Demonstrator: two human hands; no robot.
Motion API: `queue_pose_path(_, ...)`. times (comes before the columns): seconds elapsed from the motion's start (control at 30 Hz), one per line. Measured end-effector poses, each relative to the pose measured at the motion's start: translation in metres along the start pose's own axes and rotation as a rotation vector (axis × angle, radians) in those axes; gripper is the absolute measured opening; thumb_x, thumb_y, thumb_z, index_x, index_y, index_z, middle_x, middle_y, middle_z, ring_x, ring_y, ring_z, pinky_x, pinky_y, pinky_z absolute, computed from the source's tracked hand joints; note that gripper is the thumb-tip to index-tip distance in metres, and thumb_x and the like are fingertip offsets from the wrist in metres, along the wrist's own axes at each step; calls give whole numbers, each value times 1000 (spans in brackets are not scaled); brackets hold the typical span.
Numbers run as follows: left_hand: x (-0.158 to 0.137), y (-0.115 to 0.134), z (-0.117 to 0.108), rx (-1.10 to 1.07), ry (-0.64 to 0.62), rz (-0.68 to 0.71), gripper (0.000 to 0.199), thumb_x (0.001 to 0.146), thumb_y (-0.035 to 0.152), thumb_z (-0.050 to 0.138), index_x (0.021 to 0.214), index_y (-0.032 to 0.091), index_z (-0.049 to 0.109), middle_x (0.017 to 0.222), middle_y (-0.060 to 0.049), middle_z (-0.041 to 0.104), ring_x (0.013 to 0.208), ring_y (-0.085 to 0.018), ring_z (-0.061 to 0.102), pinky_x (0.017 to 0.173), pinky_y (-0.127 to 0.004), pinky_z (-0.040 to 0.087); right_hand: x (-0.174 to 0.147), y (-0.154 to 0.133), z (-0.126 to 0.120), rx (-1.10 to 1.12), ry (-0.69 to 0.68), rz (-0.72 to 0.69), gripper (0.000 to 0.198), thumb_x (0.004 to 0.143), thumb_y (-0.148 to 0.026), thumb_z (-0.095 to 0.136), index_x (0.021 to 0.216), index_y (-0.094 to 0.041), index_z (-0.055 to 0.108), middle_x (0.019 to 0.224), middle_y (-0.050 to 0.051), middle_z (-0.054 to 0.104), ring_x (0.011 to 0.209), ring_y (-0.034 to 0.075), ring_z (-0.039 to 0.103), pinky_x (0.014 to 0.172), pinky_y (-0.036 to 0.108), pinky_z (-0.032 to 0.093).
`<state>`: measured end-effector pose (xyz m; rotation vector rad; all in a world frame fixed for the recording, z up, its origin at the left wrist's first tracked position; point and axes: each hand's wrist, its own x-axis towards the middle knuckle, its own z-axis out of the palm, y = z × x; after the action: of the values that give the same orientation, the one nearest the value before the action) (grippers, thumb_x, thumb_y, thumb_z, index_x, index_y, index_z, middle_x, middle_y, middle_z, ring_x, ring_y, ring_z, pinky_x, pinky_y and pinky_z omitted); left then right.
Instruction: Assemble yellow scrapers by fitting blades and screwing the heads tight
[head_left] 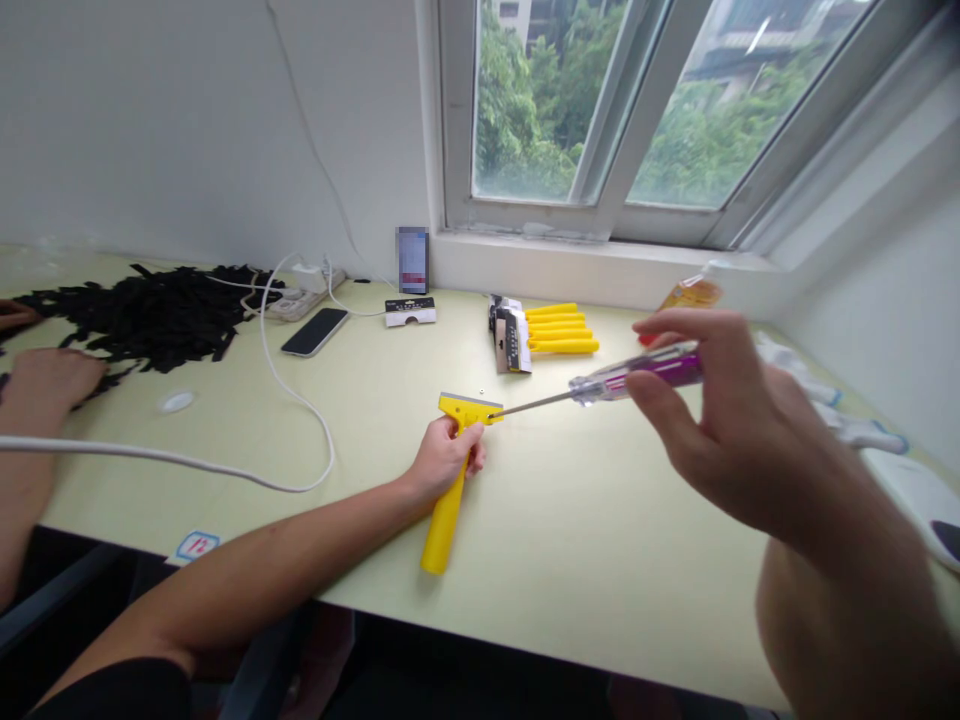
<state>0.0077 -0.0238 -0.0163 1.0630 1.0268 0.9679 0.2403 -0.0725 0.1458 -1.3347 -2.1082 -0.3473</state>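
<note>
A yellow scraper [445, 520] with a wide flat head lies at the middle of the table, its handle pointing toward me. My left hand [444, 455] is closed around its neck, just below the head. In my right hand [720, 420] is a screwdriver [611, 386] with a clear and purple handle, gripped between thumb and fingers. The shaft runs leftward, and its tip meets the right end of the scraper head, at a small dark spot. A tiny metal piece [481, 391], too small to name, lies just behind the head.
Several yellow-handled scrapers [562, 330] with black-and-white card sleeves lie near the window. A phone [315, 331], a power strip [304, 295], a white cable [300, 487] and a black heap of strips [165, 315] are leftward. Another person's hand [60, 378] rests there.
</note>
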Motion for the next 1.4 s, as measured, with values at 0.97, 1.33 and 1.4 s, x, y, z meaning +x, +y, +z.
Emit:
queue_pose_path(0.97,0,3,1,-23,45,-1,25,80,38,61,80,16,49,47,4,52,37,-7,41,39,-19,31,10,24,6,105,-85,23,39,88,-46,58,120,-23,56,99,6,71,75,21,68,69,33,52)
queue_pose_path(1.33,0,4,2,-42,63,-2,28,77,39,64,80,16,50,47,5,52,37,-7,42,39,-20,32,7,21,3,47,-117,66,36,90,-46,53,116,-21,55,89,7,71,72,23,68,63,33,52)
queue_pose_path(1.4,1,4,2,-38,81,10,26,78,39,63,79,17,49,47,5,52,37,-7,42,40,-20,32,7,21,3,93,-140,7,40,90,-43,54,123,-21,51,105,9,70,83,23,69,71,34,53)
